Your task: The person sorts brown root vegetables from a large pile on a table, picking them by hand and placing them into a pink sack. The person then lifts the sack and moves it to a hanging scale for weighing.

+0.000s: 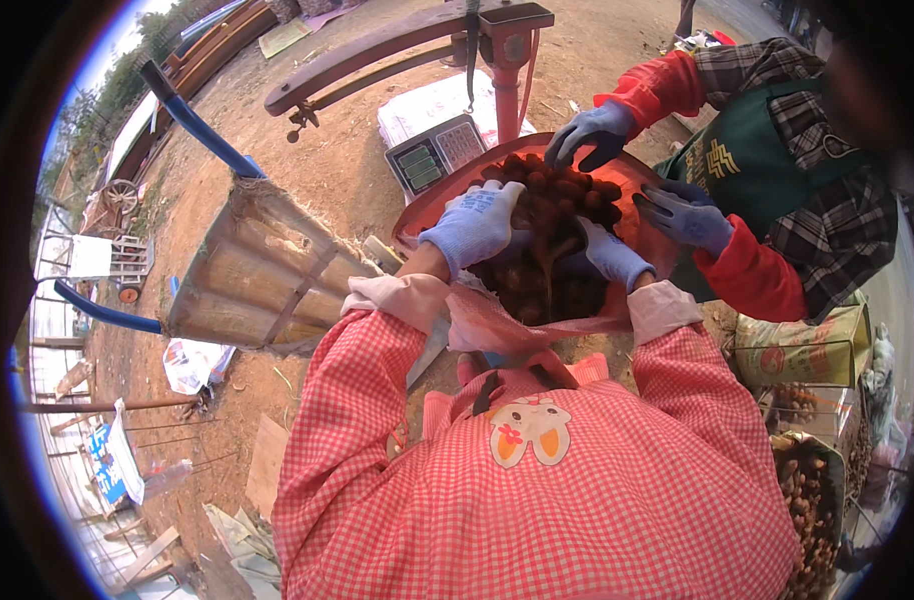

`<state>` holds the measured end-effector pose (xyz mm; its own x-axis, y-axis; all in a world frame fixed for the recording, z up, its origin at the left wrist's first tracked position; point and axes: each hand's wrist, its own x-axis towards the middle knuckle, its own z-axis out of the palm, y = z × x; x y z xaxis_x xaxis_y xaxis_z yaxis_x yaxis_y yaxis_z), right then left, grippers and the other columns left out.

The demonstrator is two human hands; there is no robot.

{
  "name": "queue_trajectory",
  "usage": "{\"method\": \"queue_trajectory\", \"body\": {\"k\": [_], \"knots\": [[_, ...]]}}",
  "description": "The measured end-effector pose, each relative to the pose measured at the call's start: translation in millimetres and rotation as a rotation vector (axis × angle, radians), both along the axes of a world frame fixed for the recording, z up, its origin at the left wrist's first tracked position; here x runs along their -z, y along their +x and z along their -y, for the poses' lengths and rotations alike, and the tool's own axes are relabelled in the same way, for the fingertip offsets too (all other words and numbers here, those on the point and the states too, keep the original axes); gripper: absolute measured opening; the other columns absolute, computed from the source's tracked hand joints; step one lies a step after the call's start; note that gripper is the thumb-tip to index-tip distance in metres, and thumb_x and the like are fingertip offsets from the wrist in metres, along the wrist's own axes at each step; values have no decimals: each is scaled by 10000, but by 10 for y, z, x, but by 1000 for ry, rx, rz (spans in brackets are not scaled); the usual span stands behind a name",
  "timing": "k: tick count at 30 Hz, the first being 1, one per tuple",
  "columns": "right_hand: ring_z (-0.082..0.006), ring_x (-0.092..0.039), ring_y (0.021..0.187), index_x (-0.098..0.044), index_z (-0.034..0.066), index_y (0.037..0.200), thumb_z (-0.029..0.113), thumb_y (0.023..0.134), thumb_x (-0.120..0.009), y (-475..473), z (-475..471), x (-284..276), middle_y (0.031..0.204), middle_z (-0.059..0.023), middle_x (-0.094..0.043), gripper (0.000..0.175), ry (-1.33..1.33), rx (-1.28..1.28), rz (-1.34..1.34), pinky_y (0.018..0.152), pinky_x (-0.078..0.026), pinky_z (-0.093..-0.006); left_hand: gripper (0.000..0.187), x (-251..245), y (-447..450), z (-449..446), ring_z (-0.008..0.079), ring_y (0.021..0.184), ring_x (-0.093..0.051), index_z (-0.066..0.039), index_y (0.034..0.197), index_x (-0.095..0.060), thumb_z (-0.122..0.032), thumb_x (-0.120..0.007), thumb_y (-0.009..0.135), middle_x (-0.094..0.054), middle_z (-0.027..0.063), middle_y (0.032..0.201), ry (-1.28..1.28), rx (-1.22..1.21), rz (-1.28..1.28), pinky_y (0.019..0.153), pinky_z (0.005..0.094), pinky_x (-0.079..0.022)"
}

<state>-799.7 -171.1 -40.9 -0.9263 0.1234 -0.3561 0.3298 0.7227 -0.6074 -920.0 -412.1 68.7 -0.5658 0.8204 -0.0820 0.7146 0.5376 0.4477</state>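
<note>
A heap of dark brown, rounded produce (565,187), its kind unclear, fills a round red pan (644,180). My left hand (481,221), in a pale blue knit glove, is at the heap's left side, fingertips bent over the produce. My right hand (613,251), gloved alike, lies at the right side, its fingers partly hidden among the dark pieces. Between my forearms a pink woven sack (487,315) lies with its mouth spread at the pan's near edge, more dark produce inside. Whether either hand grips the sack or a piece cannot be told.
A co-worker in a green apron (772,157) holds two gloved hands over the pan's right side. Beyond stand a digital scale (434,154) and a red metal stand (508,82) with a beam. A ribbed chute (269,270) with blue handles is left; filled sacks (802,349) are right.
</note>
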Motion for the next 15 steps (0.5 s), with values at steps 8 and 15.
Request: {"method": "queue_trajectory", "body": {"k": [8, 15], "knots": [[-464, -408, 1427, -249, 251, 1620, 122, 862, -592, 179, 521, 234, 1662, -131, -280, 842, 227, 273, 209, 1098, -345, -693, 488, 675, -185, -386, 474, 1223, -596, -63, 1331, -571, -214, -678, 879, -455, 263, 1410, -286, 125, 77, 1022, 557, -497], [-459, -419, 1418, -239, 266, 1627, 73, 823, -591, 416, 572, 179, 1625, -160, -302, 898, 318, 386, 231, 1095, -367, -670, 488, 882, -202, -162, 483, 1177, -618, -31, 1280, -513, -217, -702, 870, -631, 332, 1221, -112, 79, 252, 965, 530, -508]]}}
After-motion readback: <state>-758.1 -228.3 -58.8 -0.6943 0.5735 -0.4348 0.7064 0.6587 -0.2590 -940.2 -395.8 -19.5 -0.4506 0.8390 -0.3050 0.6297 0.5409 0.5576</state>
